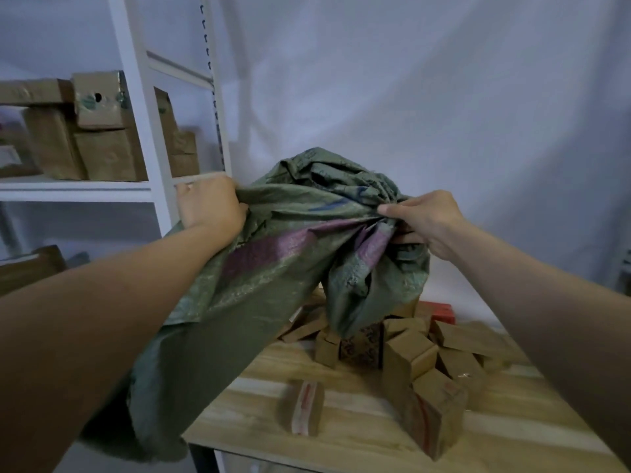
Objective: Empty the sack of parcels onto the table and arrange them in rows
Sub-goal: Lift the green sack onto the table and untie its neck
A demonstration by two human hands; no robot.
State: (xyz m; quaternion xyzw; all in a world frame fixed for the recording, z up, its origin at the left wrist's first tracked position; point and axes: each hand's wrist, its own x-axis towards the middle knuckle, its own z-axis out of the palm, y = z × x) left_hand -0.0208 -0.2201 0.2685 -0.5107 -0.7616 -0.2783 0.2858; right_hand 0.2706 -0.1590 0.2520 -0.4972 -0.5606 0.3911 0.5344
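A white cloth backdrop (444,114) fills the wall behind everything. At the left stands a white metal shelving unit (150,138), with brown cardboard boxes (85,138) stacked on its shelf. The wooden worktop (341,435) lies below and to the right. Held up above it is the green woven sack (273,268), crumpled, with a purple band across its cloth; its long lower part hangs down past the worktop's left edge, while a bunched fold droops onto the heap of parcels. The left hand (208,203) grips the sack's cloth at the left, fingers curled into the fabric. The right hand (426,223) grips a gathered bunch at the right, thumb on top and fingers tucked under the folds. The parcels (409,356), small brown cartons, lie in a loose pile on the worktop under the sack. One taped parcel (302,407) stands apart, nearer the front edge. A red box (440,310) shows at the back of the pile.
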